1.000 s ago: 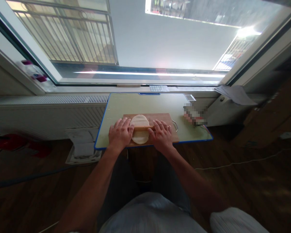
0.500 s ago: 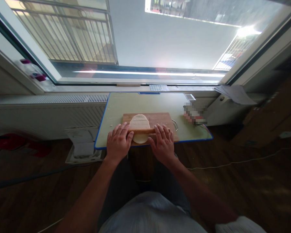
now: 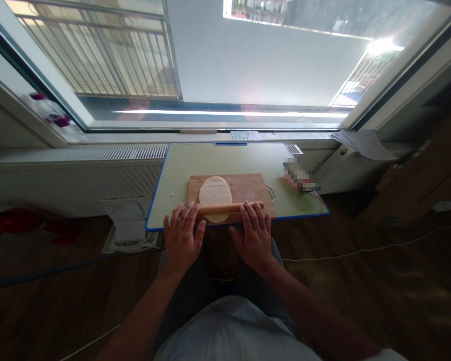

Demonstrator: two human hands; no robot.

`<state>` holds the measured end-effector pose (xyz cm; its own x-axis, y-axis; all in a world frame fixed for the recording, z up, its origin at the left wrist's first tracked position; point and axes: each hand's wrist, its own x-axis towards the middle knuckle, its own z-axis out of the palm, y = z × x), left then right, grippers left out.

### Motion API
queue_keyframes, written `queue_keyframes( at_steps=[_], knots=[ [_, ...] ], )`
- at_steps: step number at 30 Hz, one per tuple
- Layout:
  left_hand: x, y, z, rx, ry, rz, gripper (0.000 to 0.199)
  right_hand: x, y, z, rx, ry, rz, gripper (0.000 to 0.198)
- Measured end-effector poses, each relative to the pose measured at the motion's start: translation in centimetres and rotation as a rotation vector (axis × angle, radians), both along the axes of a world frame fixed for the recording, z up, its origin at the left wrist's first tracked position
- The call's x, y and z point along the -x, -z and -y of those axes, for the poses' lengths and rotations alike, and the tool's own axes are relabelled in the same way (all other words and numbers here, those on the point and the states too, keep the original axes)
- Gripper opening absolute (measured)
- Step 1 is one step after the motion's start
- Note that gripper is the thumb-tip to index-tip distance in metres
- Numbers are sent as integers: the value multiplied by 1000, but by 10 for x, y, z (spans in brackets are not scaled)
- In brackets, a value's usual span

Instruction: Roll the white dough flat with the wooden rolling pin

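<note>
A wooden rolling pin [image 3: 221, 208] lies crosswise over a flat oval sheet of dough [image 3: 215, 190]. Under the dough is a wooden cutting board [image 3: 250, 185] with a metal handle at its right end. The fingers of my left hand [image 3: 184, 233] lie stretched out on the pin's left end, the thumb held apart. On the right end rest the outstretched fingers of my right hand [image 3: 254, 231], its thumb also apart. Neither hand is wrapped round the pin. The dough's near edge shows just below it.
The board lies on a pale folding table [image 3: 184, 155] with a blue rim. A blurred-out object [image 3: 302, 176] is at the table's right side. Behind are a radiator [image 3: 135, 153] and a window. A plastic bottle [image 3: 48, 108] stands on the sill at left.
The rolling pin and both hands have come slightly toward me. More of the dough shows beyond the pin, and less on the near side.
</note>
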<state>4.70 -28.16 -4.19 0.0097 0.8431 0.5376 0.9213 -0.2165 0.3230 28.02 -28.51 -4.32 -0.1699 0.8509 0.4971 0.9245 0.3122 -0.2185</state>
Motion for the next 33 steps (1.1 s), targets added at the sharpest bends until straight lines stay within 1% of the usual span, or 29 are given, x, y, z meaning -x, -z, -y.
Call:
queue_keyframes(
  at_steps=[2,4,8,11,17,27,33],
  knots=[
    [0,4,3,-19,-4,12,52,0,2,3,-4,5,-3,68],
    [-2,4,4,-6,-11,22,52,1,2,4,7,15,-3,68],
    [-4,-5,0,86,-26,18,56,2,-3,-1,50,34,6,68],
    [-4,-12,-6,120,-30,6,57,4,-9,-9,75,42,9,65],
    [-4,-23,-27,154,-44,-14,59,8,-19,-30,128,45,10,65],
    [-4,-37,-72,239,-78,-28,61,15,-26,-74,166,47,10,70],
    [-4,-43,-94,289,-105,-54,58,19,-34,-95,216,58,15,66]
  ],
)
